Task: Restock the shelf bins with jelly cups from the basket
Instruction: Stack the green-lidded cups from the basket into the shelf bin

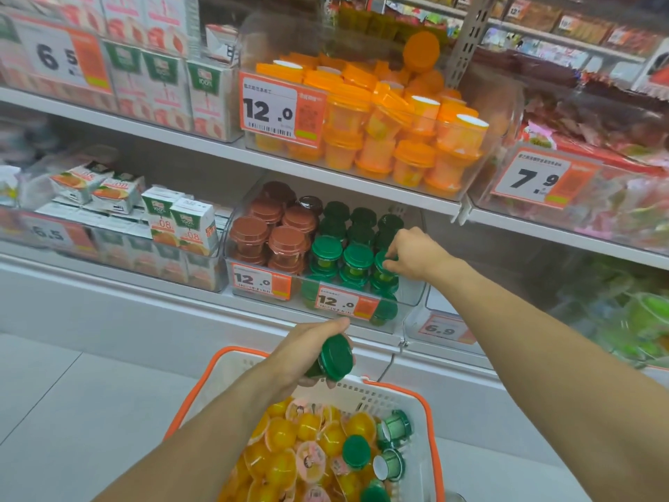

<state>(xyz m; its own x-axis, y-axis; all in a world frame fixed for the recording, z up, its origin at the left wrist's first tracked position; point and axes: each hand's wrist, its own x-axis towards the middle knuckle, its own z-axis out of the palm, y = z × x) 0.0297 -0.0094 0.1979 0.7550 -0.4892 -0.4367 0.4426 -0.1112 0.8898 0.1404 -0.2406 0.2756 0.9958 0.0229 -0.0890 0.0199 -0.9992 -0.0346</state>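
My left hand (307, 351) grips a green-lidded jelly cup (335, 358) above the far rim of the white basket with orange rim (224, 360). My right hand (412, 253) reaches into the clear lower shelf bin (412, 295) and pinches the lid of a green jelly cup (382, 266) at the right end of the front row. More green cups (327, 250) fill the bin's right half and brown-lidded cups (251, 230) the left. The basket holds several yellow jelly cups (286, 465) and a few green ones (356, 452).
A bin of orange-lidded cups (391, 132) sits on the shelf above. Juice cartons (188, 222) stand in the bin to the left. Bins of packaged snacks (579, 175) are to the right. Grey floor (72, 411) lies left of the basket.
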